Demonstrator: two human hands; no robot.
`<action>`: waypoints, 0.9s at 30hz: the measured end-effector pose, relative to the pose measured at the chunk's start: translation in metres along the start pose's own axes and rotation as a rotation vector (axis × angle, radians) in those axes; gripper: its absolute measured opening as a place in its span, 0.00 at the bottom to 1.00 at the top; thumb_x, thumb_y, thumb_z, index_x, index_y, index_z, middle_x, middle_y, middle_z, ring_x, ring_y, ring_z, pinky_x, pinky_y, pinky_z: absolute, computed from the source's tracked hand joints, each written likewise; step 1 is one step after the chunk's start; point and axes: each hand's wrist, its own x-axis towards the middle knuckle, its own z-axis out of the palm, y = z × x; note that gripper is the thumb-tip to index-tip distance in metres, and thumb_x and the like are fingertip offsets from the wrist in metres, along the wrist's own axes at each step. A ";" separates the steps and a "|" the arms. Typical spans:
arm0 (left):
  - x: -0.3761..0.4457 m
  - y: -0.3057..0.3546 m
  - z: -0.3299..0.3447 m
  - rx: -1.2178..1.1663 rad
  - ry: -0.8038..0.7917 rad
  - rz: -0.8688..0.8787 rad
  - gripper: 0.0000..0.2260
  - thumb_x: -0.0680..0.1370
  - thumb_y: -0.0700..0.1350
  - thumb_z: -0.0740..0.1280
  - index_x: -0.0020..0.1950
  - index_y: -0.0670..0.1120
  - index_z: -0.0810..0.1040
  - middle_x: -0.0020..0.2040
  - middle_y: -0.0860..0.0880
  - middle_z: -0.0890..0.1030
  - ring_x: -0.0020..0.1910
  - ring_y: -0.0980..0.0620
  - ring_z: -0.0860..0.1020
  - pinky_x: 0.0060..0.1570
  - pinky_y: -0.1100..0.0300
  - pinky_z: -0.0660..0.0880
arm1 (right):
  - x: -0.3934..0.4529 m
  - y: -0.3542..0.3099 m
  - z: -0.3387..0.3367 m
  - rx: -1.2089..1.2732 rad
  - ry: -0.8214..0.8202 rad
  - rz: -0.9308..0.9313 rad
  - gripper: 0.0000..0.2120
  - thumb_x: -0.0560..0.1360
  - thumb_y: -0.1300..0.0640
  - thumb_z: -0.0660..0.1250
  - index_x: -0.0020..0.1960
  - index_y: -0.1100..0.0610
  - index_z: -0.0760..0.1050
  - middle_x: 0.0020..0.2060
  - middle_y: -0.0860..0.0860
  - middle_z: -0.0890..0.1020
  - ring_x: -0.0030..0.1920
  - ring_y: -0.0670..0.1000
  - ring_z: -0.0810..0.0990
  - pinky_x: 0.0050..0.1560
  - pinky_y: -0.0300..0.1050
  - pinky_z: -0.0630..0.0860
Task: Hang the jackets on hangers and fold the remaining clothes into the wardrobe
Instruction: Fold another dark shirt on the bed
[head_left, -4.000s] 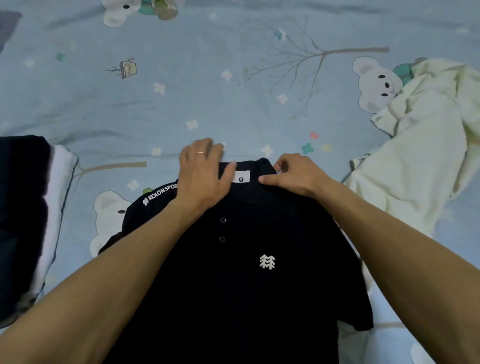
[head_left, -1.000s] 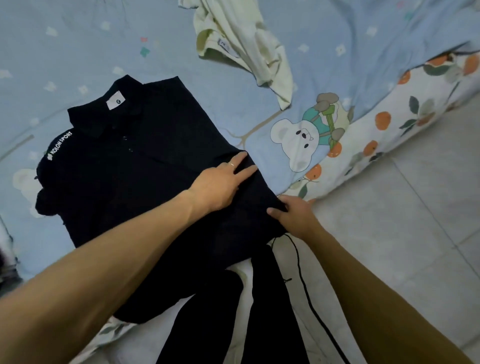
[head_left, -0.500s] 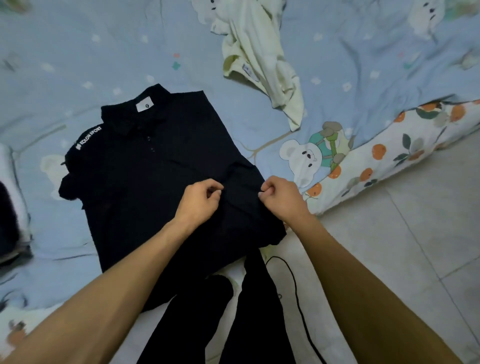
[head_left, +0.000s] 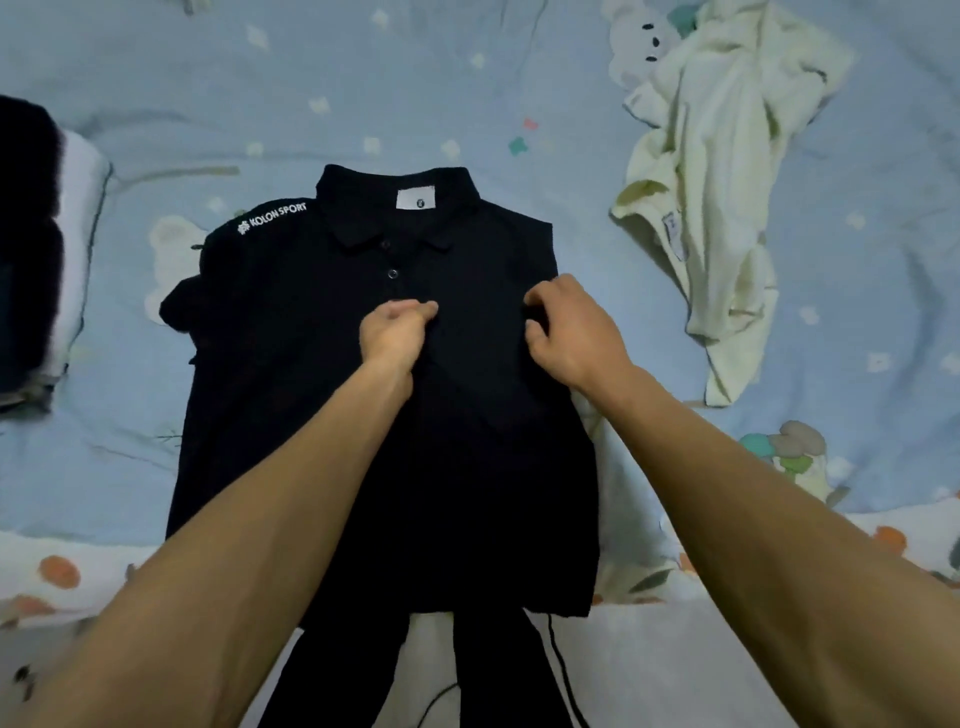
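A black polo shirt (head_left: 291, 395) with white "KOLON SPORT" lettering on one shoulder lies face up on the blue bed sheet (head_left: 467, 78), collar away from me. Its right side is folded in over the chest. My left hand (head_left: 397, 330) pinches the folded fabric just below the buttons. My right hand (head_left: 569, 332) grips the same fold near the shirt's right edge. A crumpled cream garment (head_left: 717, 171) lies at the upper right.
A stack of dark and white folded clothes (head_left: 41, 249) sits at the left edge. The bed's front edge (head_left: 78, 571) carries a fruit-print border. My dark trouser legs (head_left: 488, 675) and a thin black cable (head_left: 561, 670) show below the shirt hem.
Both hands have carried the shirt's right side inward and up toward the chest. The view has swung back from the bed's right edge to straight over the shirt.
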 end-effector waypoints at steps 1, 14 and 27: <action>0.004 0.002 0.002 0.044 -0.012 0.002 0.09 0.72 0.47 0.75 0.51 0.51 0.83 0.55 0.51 0.82 0.53 0.51 0.81 0.60 0.52 0.77 | 0.018 0.001 -0.003 -0.039 -0.030 -0.042 0.18 0.78 0.57 0.61 0.67 0.58 0.71 0.64 0.54 0.70 0.54 0.56 0.77 0.50 0.50 0.76; 0.012 -0.010 -0.003 0.487 -0.070 0.226 0.06 0.73 0.49 0.75 0.42 0.48 0.83 0.38 0.47 0.80 0.37 0.55 0.78 0.39 0.67 0.74 | 0.134 0.010 -0.052 -0.236 -0.590 -0.134 0.09 0.73 0.56 0.71 0.41 0.55 0.70 0.34 0.51 0.77 0.34 0.53 0.77 0.33 0.42 0.71; -0.009 -0.004 -0.015 0.291 0.061 0.202 0.03 0.75 0.47 0.73 0.44 0.48 0.82 0.32 0.57 0.80 0.38 0.57 0.80 0.48 0.59 0.78 | 0.103 -0.016 -0.030 -0.344 -0.167 -0.198 0.09 0.76 0.58 0.60 0.55 0.58 0.71 0.50 0.55 0.74 0.45 0.58 0.75 0.40 0.47 0.66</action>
